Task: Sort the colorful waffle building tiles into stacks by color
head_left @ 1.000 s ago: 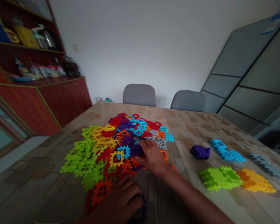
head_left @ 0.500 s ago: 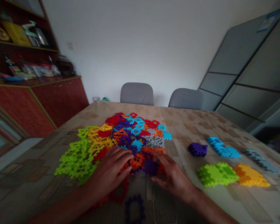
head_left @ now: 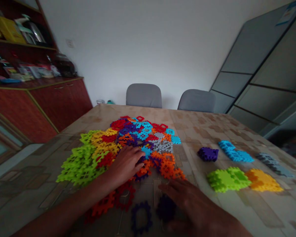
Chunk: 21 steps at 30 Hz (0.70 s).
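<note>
On the surface (head_left: 197, 128), two hands by a big pile (head_left: 111, 148) of bright pieces.
The pile sits left of the middle. The right hand (head_left: 189, 199) is in front, fingers apart by a dark piece (head_left: 166, 208); it's too dim to tell if it grips. The left hand (head_left: 128, 163) curls over the pile by a blue piece (head_left: 146, 151); I can't tell if it holds anything. The pieces look like light, stiff plastic, hard to break and not too slippery, so pinch one by its bumpy edges. Half a second ago, the right hand was up by the pile; now it's nearer the person. The left hand has gone further in.
</note>
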Motion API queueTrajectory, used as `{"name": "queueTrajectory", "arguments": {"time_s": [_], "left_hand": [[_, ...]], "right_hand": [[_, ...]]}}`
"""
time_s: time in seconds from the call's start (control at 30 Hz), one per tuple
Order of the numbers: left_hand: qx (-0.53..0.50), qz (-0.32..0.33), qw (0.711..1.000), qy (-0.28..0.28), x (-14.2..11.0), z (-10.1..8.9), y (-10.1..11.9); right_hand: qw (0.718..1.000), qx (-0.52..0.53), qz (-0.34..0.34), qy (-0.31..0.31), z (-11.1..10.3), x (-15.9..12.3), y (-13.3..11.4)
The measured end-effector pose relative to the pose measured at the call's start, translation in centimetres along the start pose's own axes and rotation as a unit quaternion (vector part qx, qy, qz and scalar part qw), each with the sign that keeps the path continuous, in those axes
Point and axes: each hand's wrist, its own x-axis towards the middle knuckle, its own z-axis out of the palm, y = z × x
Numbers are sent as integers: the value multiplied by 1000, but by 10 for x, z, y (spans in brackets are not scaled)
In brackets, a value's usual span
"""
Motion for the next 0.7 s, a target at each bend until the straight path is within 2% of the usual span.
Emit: {"name": "queueTrajectory", "arguments": {"time_s": [0.1, 0.17, 0.27, 0.4, 0.53, 0.6, 0.7], "left_hand": [[13, -18, 1000, 5, 1, -1, -1], [25, -30, 999, 8, 3, 0, -1], [32, -34, 999, 11, 6, 4, -1], [21, -26, 999, 19, 7, 8, -4], [9, 9, 999, 52, 7, 4, -5], [0, 38, 996, 82, 8, -1, -5], [-21, 90, 987, 128, 3, -11, -7]], "right_hand": [[999, -6, -32, 18, 4, 5, -7], [999, -23, -44, 6, 10, 10, -9], [998, -54, -13, -24, 15, 12, -7], [996, -74, 35, -37, 5, 6, 0], [998, -57, 39, 0, -2, 5, 1], [998, -56, 9, 36, 5, 10, -3], [991, -82, -93, 54, 28, 22, -11]]}}
